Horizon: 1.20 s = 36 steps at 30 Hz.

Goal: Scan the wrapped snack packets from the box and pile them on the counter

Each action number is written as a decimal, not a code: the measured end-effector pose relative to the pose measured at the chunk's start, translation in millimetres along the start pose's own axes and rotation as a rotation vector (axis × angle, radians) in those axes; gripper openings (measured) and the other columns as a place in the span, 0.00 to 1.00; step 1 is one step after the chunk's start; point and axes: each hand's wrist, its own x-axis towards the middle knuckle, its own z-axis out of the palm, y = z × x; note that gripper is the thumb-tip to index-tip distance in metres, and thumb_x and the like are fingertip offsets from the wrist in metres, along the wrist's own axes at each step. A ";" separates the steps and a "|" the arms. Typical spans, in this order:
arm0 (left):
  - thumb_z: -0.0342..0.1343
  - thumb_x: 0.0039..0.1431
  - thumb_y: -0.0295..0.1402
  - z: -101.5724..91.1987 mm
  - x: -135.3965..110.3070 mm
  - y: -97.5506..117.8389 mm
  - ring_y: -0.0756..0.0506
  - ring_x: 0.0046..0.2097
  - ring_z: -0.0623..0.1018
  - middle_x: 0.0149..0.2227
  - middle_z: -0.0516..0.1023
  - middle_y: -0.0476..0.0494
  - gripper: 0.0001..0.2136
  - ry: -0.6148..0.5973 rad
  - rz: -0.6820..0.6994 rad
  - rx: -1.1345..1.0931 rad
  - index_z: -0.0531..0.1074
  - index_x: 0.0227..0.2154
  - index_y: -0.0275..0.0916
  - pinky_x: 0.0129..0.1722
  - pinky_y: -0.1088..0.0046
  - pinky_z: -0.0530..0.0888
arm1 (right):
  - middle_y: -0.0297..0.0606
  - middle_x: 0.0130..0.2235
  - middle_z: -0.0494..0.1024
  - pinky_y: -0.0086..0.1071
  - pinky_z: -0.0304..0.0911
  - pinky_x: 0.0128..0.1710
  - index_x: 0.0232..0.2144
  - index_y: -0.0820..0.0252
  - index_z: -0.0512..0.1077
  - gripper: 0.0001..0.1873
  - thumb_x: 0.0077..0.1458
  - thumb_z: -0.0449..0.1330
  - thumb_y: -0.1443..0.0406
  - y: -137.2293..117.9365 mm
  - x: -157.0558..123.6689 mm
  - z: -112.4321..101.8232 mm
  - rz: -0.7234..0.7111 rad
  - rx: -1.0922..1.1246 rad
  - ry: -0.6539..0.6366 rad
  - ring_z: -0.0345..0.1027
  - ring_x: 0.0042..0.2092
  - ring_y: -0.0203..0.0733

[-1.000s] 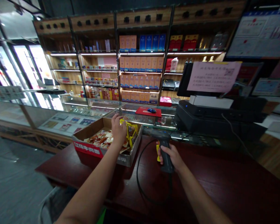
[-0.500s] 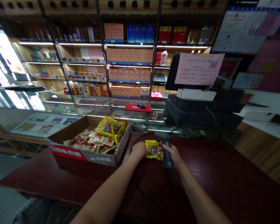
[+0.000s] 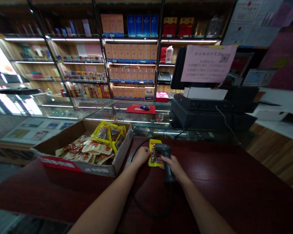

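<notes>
My left hand [image 3: 143,156] pinches the left edge of a yellow snack packet [image 3: 154,162], whose clear middle shows brown food. My right hand [image 3: 174,167] is wrapped round the handle of a dark grey barcode scanner [image 3: 168,164]. The scanner's head covers the upper right of the packet and points left across it. A black cable loops from the handle's bottom over the dark red table [image 3: 210,195]. To the left stands an open cardboard box [image 3: 100,170], with yellow packets [image 3: 104,131] at its right and pale packets of reddish food [image 3: 88,149] in front.
Behind the table runs a glass counter [image 3: 95,112] with a mouse [image 3: 144,107] on a red mat [image 3: 132,110]. A monitor with a pink notice [image 3: 207,63] and black machine [image 3: 210,113] stand at the back right. Shelves of boxed goods [image 3: 129,53] line the wall.
The scanner has swung left, and its head now overlaps the packet. My left hand still holds the packet. The view has shifted slightly, and the cable loop shows more plainly.
</notes>
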 end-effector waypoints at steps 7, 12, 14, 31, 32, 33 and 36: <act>0.59 0.46 0.29 -3.5 -4.4 0.5 0.52 0.20 0.71 0.20 0.72 0.49 0.06 -0.244 -0.279 -0.710 0.66 0.25 0.35 0.24 0.76 0.70 | 0.47 0.34 0.80 0.38 0.71 0.35 0.32 0.64 0.72 0.17 0.39 0.68 0.61 -1.4 -1.8 -0.1 -0.025 0.022 -0.040 0.76 0.40 0.52; 0.60 0.45 0.32 -1.8 4.7 -2.5 0.53 0.20 0.71 0.20 0.71 0.51 0.09 0.000 -0.100 -0.809 0.65 0.26 0.36 0.22 0.78 0.68 | 0.40 0.29 0.79 0.32 0.70 0.26 0.33 0.62 0.69 0.18 0.40 0.67 0.60 -9.8 -11.6 -0.5 -0.143 0.015 -0.078 0.75 0.29 0.43; 0.60 0.45 0.34 -4.9 10.8 -4.5 0.53 0.21 0.71 0.22 0.72 0.52 0.10 0.133 0.038 -0.840 0.65 0.28 0.37 0.21 0.79 0.68 | 0.35 0.25 0.77 0.28 0.65 0.17 0.34 0.61 0.67 0.18 0.42 0.64 0.58 -12.1 -17.3 -0.4 -0.145 -0.037 -0.146 0.70 0.20 0.37; 0.57 0.45 0.42 -19.9 22.7 -11.9 0.54 0.21 0.70 0.22 0.69 0.54 0.14 0.279 0.111 -0.783 0.63 0.29 0.38 0.21 0.80 0.65 | 0.28 0.21 0.72 0.26 0.61 0.14 0.35 0.60 0.65 0.19 0.44 0.62 0.56 -16.3 -30.3 0.0 -0.129 -0.218 -0.285 0.65 0.16 0.34; 0.57 0.45 0.41 -19.3 23.8 -12.2 0.55 0.20 0.68 0.21 0.67 0.55 0.14 0.282 0.100 -0.778 0.62 0.28 0.38 0.20 0.80 0.64 | 0.28 0.21 0.72 0.26 0.61 0.14 0.35 0.60 0.65 0.18 0.44 0.62 0.56 -16.6 -30.4 0.1 -0.130 -0.219 -0.286 0.65 0.16 0.34; 0.57 0.45 0.41 -18.8 24.8 -12.7 0.56 0.18 0.66 0.20 0.66 0.56 0.13 0.284 0.088 -0.771 0.62 0.27 0.38 0.19 0.81 0.63 | 0.28 0.21 0.72 0.26 0.61 0.14 0.35 0.60 0.65 0.18 0.44 0.61 0.56 -17.0 -30.6 0.3 -0.130 -0.220 -0.286 0.64 0.16 0.34; 0.57 0.45 0.40 -17.7 27.4 -15.4 0.56 0.18 0.65 0.20 0.65 0.56 0.13 0.286 0.097 -0.776 0.61 0.26 0.38 0.20 0.80 0.63 | 0.28 0.21 0.71 0.25 0.61 0.13 0.35 0.60 0.65 0.17 0.44 0.61 0.57 -18.3 -31.4 0.9 -0.128 -0.223 -0.279 0.64 0.16 0.33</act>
